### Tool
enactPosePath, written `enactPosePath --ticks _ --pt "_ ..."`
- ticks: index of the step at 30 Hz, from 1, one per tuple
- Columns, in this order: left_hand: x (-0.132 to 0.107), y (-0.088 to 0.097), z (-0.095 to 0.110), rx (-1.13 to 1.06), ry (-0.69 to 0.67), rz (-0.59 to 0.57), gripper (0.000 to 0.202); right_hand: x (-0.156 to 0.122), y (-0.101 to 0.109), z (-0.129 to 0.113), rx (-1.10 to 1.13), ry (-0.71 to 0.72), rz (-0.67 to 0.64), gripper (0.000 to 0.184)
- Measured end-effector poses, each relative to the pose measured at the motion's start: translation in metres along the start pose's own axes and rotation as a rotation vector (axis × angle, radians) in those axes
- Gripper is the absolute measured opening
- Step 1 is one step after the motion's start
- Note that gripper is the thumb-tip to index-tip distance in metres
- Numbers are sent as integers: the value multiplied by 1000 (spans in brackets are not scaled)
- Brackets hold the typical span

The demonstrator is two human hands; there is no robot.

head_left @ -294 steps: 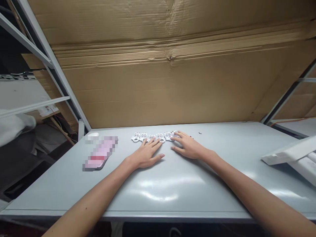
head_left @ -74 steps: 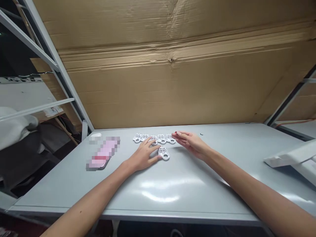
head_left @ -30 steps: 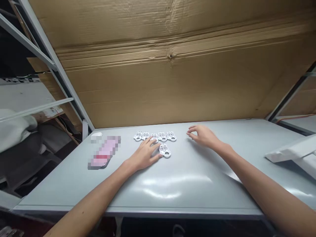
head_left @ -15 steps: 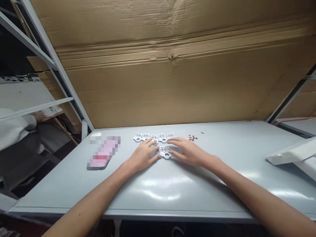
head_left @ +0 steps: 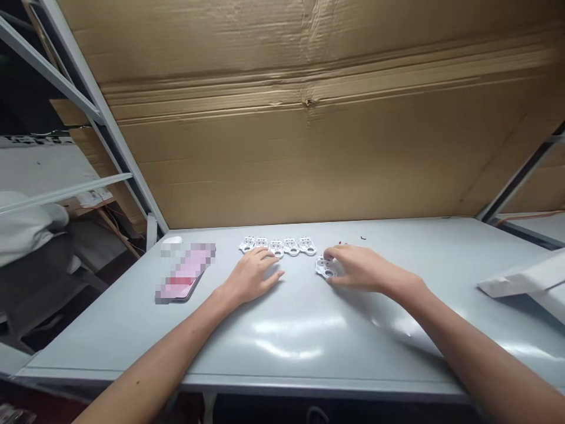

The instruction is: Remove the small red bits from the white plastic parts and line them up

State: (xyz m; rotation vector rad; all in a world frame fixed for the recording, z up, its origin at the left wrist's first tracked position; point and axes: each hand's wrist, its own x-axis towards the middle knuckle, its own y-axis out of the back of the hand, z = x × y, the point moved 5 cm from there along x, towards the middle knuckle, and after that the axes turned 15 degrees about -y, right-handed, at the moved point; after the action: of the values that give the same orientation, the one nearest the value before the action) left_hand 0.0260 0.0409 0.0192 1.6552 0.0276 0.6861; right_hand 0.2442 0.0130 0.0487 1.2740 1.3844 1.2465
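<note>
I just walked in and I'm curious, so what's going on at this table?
A person is handling small white parts on a grey table. The right hand has its fingers and thumb on one white part, apart from a row of five similar parts. The left hand, fingers spread, is close to that row. A few red bits show just beyond the right hand.
</note>
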Motion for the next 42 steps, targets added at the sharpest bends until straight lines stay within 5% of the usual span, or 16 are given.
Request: enactPosePath --ticks 11,19,30,42 --pt "-3 0 -3 4 46 5 31 42 -36 29 6 13 170 19" --pt "-7 1 -16 19 128 15 34 49 -47 42 155 26 153 44" --pt "-29 -3 -64 48 389 -41 48 33 -48 4 64 86 132 58" --pt "-13 -3 -12 -39 151 -184 52 33 -58 -1 34 74 2 76"
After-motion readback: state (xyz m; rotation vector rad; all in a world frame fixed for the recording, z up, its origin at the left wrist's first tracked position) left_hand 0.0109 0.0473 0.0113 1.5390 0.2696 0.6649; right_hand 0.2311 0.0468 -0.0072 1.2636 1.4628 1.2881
